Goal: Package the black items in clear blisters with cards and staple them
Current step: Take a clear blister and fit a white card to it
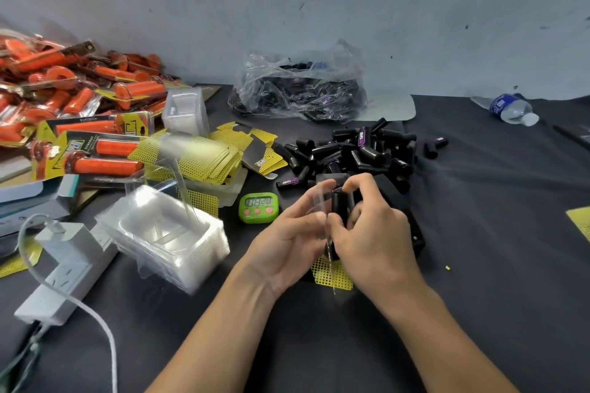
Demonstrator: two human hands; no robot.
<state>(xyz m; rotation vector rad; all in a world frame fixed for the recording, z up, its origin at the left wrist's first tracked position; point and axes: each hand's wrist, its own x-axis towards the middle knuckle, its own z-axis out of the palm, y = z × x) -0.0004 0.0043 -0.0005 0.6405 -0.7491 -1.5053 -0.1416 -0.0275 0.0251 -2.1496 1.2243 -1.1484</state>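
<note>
Apparently seating black cylindrical item (339,204), held in right grip (370,233), into clear plastic blister (319,201) pinched in left grip (287,233); yellow dotted card (329,274) just below both. Likely next: squaring card, then stapling.

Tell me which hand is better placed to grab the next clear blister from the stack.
Probably the left. The stack of clear blisters sits on the left hand's side, and that hand only pinches the held blister. The right hand would have to cross over, and it grips the black item.
</note>
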